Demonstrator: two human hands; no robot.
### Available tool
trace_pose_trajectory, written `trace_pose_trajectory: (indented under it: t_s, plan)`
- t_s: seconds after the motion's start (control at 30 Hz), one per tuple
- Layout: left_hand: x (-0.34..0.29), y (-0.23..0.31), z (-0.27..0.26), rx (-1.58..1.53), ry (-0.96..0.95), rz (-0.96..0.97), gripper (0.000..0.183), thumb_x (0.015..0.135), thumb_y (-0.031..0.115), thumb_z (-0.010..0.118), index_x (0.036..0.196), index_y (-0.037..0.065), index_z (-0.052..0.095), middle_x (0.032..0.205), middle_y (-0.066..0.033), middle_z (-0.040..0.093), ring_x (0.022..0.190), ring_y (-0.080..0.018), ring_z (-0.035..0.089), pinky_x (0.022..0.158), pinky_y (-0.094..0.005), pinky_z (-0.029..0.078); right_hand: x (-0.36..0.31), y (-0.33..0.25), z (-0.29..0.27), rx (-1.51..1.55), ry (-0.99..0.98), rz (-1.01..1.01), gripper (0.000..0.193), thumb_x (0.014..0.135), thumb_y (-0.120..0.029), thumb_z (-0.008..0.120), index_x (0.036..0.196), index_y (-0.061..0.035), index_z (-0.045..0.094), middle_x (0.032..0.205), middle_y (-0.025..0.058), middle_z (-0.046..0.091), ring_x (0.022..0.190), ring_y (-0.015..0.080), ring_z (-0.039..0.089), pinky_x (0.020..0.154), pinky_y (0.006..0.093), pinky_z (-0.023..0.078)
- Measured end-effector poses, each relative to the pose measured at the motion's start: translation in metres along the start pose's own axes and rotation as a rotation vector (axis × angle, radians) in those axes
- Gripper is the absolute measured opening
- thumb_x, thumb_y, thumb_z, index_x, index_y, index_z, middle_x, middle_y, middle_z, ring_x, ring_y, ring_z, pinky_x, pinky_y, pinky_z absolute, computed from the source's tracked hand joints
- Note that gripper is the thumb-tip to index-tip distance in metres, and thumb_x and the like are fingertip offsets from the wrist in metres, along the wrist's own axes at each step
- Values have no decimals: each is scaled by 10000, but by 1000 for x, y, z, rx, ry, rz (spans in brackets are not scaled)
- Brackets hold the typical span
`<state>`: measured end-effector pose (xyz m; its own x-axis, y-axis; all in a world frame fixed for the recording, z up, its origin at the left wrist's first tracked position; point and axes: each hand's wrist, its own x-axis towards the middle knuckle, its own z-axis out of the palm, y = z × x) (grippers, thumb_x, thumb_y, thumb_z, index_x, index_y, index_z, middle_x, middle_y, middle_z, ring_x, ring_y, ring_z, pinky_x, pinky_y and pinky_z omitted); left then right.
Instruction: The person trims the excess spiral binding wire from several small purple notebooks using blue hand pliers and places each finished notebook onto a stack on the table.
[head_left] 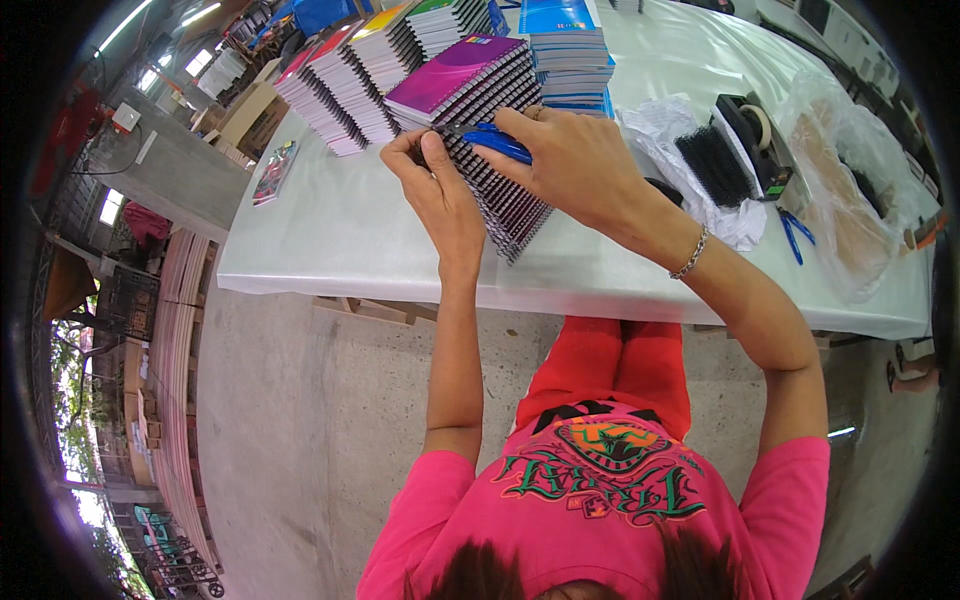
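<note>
The left hand (440, 190) has its fingers (412, 150) pinched shut on the wire spine of the fanned notebook stack (490, 150), apparently to steady it. The right hand (575, 160) is curled closed around blue-handled pliers (495, 140), tips at the same coil. The stack lies mid-table, slanting toward the near edge of the table (350, 250), with bare white surface left of it. More notebook piles (350, 80) crowd the far side; a black brush (712, 160) and tape dispenser (755, 135) sit right.
</note>
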<state>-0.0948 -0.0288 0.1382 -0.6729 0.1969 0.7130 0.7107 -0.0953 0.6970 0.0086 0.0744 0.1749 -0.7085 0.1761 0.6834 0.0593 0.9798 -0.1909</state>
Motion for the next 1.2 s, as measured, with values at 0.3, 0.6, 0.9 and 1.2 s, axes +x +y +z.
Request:
trace_pose_trajectory:
  t_s: [0.3, 0.6, 0.9, 1.2]
  plan:
    - [-2, -4, 4, -150, 68, -62, 432, 1061, 402, 316, 1205, 3, 395, 1158, -118, 424, 1058, -201, 436, 977, -332, 337, -13, 6, 0, -104, 124, 2, 452, 870, -475, 630, 1135, -110, 615, 1131, 165, 609, 1030, 321, 578, 831, 462, 449]
    - [-10, -10, 2, -52, -5, -20, 384, 1057, 349, 368, 1160, -18, 412, 1121, -150, 464, 1073, -244, 448, 993, -356, 334, -10, 2, 5, -110, 172, -55, 408, 878, -457, 624, 1093, -110, 629, 1068, 168, 633, 984, 327, 602, 806, 446, 467]
    - [-10, -10, 2, -35, 0, -22, 378, 1061, 349, 347, 1122, -18, 412, 1064, -141, 457, 1013, -229, 451, 957, -347, 349, -9, -6, -2, 61, -134, 154, 342, 892, -422, 615, 990, -94, 612, 851, 132, 673, 798, 301, 668, 641, 431, 525]
    - [-13, -15, 3, -130, 72, -77, 368, 1050, 295, 382, 1249, -14, 370, 1142, -134, 433, 1006, -219, 432, 934, -361, 358, -22, 7, 9, -105, 135, -4, 451, 864, -459, 640, 1141, -105, 621, 1131, 172, 600, 1037, 322, 567, 830, 454, 434]
